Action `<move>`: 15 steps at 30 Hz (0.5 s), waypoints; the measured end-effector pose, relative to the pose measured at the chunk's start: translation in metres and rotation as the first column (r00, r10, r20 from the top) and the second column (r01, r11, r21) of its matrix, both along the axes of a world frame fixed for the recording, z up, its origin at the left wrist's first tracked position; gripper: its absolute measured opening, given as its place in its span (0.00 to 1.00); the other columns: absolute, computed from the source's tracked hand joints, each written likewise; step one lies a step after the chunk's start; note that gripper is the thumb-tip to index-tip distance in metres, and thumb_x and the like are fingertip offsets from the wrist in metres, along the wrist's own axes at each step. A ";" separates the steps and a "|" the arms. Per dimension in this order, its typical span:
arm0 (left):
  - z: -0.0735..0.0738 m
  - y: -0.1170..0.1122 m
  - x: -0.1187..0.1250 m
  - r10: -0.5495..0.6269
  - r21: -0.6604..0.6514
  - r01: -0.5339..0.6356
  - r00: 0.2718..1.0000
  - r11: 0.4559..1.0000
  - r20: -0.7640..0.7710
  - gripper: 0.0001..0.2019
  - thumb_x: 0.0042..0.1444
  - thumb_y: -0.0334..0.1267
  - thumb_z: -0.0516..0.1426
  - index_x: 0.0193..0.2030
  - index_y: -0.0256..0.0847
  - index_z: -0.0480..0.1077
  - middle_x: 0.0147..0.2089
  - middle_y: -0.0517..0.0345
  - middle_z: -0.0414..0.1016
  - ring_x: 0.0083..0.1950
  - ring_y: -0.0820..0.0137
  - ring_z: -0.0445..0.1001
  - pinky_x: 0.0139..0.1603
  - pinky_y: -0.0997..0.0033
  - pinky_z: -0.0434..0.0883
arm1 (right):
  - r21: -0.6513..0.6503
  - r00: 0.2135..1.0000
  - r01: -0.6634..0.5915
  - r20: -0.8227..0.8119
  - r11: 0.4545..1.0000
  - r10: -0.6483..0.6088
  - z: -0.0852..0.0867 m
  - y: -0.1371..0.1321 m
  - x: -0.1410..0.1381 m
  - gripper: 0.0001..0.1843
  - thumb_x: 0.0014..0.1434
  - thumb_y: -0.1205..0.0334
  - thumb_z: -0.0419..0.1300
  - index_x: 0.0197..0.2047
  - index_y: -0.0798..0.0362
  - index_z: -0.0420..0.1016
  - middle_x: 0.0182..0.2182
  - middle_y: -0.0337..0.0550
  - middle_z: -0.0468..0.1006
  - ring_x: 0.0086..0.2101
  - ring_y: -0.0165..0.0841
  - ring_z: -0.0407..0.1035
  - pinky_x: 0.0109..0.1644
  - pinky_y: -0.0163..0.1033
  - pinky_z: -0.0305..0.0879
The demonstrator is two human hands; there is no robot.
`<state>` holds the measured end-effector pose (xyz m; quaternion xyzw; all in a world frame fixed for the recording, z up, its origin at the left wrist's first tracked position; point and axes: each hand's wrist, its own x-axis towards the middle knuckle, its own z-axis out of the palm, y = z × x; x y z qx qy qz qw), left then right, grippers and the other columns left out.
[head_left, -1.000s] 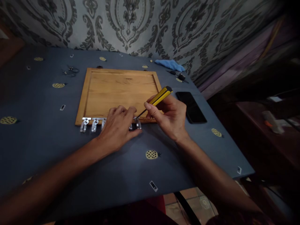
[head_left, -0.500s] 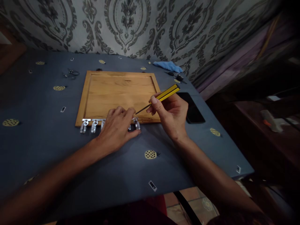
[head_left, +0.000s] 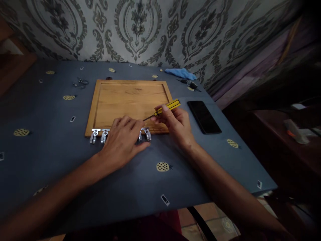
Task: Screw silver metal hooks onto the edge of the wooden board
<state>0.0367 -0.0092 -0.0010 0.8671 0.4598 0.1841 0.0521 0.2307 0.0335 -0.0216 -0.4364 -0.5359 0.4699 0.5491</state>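
Observation:
A framed wooden board [head_left: 132,97] lies flat on the cloth-covered table. Along its near edge runs a metal hook rail [head_left: 96,130] with several silver hooks hanging over the side. My left hand [head_left: 122,137] rests across the rail's middle and holds it against the board, thumb below the edge; its fingers cover several hooks, and whatever is under the fingertips is hidden. In my right hand [head_left: 178,125] is a screwdriver [head_left: 167,107] with a yellow and black handle, gripped between thumb and fingers. Its shaft slants down left, the tip close to my left index finger.
Right of the board lies a black phone [head_left: 204,117]. Behind it are a black tool-like object [head_left: 189,83] and a blue cloth [head_left: 181,73]. Scissors or a similar dark-looped item [head_left: 80,83] lie at back left. A patterned curtain [head_left: 137,30] borders the table's far side.
My right hand has moved left and slightly down with the screwdriver, whose handle now tilts flatter, uncovering the phone. The left hand stays on the rail. The whole view has shifted slightly.

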 end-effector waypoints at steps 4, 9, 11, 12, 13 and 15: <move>0.000 -0.015 -0.020 -0.063 0.110 0.064 0.998 0.992 -0.010 0.10 0.63 0.42 0.62 0.46 0.41 0.71 0.45 0.52 0.80 0.49 0.57 0.72 0.51 0.55 0.67 | -0.131 0.989 0.034 -0.136 0.991 -0.052 -0.011 0.019 0.003 0.23 0.50 0.43 0.73 0.39 0.52 0.77 0.25 0.37 0.80 0.28 0.35 0.81 0.29 0.33 0.78; -0.003 -0.023 -0.049 -0.015 0.202 0.004 0.998 0.979 0.053 0.07 0.64 0.41 0.60 0.44 0.41 0.71 0.41 0.55 0.80 0.46 0.60 0.73 0.50 0.57 0.69 | -0.308 0.965 -0.031 -0.257 0.951 -0.052 -0.021 0.055 0.003 0.11 0.53 0.58 0.73 0.31 0.54 0.77 0.28 0.45 0.83 0.33 0.35 0.83 0.39 0.32 0.83; -0.003 -0.021 -0.059 0.042 0.209 -0.065 0.993 0.976 0.114 0.05 0.64 0.39 0.60 0.43 0.41 0.72 0.40 0.56 0.81 0.46 0.61 0.73 0.50 0.58 0.69 | -0.323 0.961 -0.073 -0.275 0.944 -0.019 -0.026 0.067 0.004 0.09 0.54 0.61 0.73 0.29 0.55 0.79 0.30 0.50 0.85 0.35 0.37 0.84 0.43 0.35 0.83; -0.004 -0.019 -0.063 0.070 0.209 -0.099 0.987 0.973 0.141 0.04 0.64 0.39 0.60 0.42 0.41 0.72 0.40 0.56 0.81 0.45 0.61 0.73 0.49 0.58 0.69 | -0.317 0.960 -0.081 -0.279 0.945 -0.011 -0.028 0.070 0.005 0.08 0.53 0.61 0.73 0.28 0.54 0.80 0.30 0.51 0.85 0.35 0.38 0.84 0.43 0.35 0.83; -0.004 -0.017 -0.068 0.096 0.205 -0.131 0.981 0.970 0.168 0.04 0.65 0.38 0.60 0.41 0.41 0.72 0.39 0.56 0.81 0.45 0.61 0.73 0.48 0.58 0.69 | -0.313 0.963 -0.093 -0.271 0.945 0.005 -0.029 0.072 0.007 0.07 0.53 0.61 0.73 0.27 0.53 0.82 0.32 0.52 0.86 0.36 0.38 0.84 0.43 0.35 0.83; -0.004 -0.013 -0.077 0.145 0.177 -0.185 0.965 0.967 0.218 0.03 0.65 0.37 0.59 0.41 0.42 0.72 0.38 0.57 0.80 0.44 0.63 0.73 0.48 0.60 0.70 | -0.235 0.969 -0.102 -0.244 0.967 0.043 -0.027 0.071 0.012 0.06 0.53 0.58 0.73 0.28 0.48 0.84 0.34 0.53 0.87 0.36 0.40 0.84 0.42 0.35 0.83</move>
